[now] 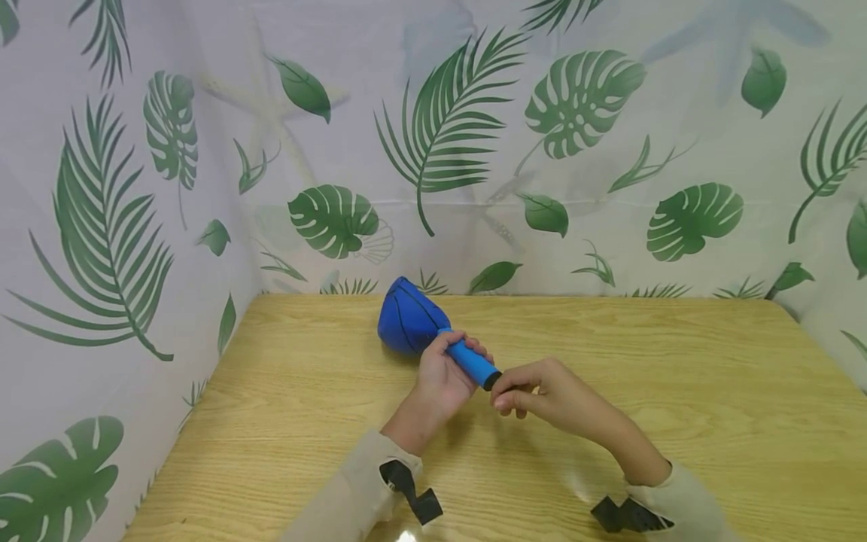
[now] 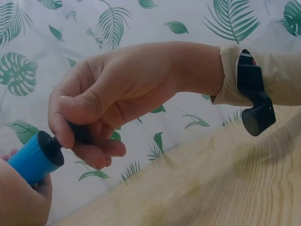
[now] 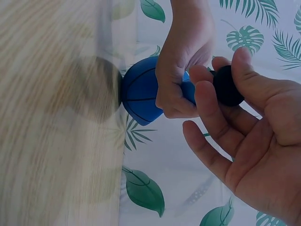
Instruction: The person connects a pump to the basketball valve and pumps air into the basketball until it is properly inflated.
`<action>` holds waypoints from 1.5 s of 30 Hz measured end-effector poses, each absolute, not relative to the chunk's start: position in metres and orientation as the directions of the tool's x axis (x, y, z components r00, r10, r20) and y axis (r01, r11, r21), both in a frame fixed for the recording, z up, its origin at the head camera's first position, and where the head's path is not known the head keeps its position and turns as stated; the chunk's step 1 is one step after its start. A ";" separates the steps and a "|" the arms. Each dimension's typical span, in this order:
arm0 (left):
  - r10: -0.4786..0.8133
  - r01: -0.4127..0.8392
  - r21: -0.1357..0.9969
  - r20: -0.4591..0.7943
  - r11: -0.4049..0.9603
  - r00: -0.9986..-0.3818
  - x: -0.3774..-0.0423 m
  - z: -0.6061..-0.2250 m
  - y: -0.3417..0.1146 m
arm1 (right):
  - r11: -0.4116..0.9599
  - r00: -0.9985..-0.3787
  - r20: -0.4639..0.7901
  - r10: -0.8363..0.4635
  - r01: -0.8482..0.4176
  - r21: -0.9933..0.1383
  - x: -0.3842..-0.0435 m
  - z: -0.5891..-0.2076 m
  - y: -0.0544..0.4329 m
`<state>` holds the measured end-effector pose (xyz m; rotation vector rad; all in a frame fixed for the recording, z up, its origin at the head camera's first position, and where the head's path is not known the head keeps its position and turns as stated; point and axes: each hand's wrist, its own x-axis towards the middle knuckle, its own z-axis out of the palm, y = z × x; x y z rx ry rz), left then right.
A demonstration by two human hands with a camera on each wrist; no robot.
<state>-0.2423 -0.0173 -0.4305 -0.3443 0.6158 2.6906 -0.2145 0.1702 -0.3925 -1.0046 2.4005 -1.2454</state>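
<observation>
A blue ball with black lines (image 1: 409,316), its sides dented and soft-looking, rests on the wooden table. Against it stands a blue hand pump (image 1: 473,364), tilted, with a black end cap. My left hand (image 1: 443,376) grips the pump's barrel near the ball. At the other end, my right hand (image 1: 542,395) pinches the pump's black handle. The right wrist view shows that rounded black handle (image 3: 228,85) between thumb and fingers. A short dark rod (image 2: 56,142) joins the handle to the barrel in the left wrist view. The ball's joint with the pump is partly hidden.
The wooden table (image 1: 271,421) reaches back to a white curtain (image 1: 420,256) printed with green leaves, which also hangs at both sides. Black wrist devices (image 1: 413,493) are worn at both beige cuffs.
</observation>
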 end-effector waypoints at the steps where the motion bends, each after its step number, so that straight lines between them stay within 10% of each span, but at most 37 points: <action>1: 0.287 -0.394 0.369 -0.311 -0.842 -0.906 -0.243 -0.430 -0.018 | 0.398 -0.730 0.085 -0.678 -0.462 -0.793 -0.214 -0.392 0.170; 27: 0.231 -0.314 0.255 -0.308 -0.915 -0.923 -0.253 -0.418 -0.039 | 0.221 -0.513 0.109 -0.851 -0.540 -0.812 -0.206 -0.350 0.210; 45: 0.241 -0.355 0.379 -0.317 -0.855 -0.917 -0.243 -0.431 -0.016 | 0.385 -0.722 0.085 -0.687 -0.460 -0.800 -0.218 -0.397 0.174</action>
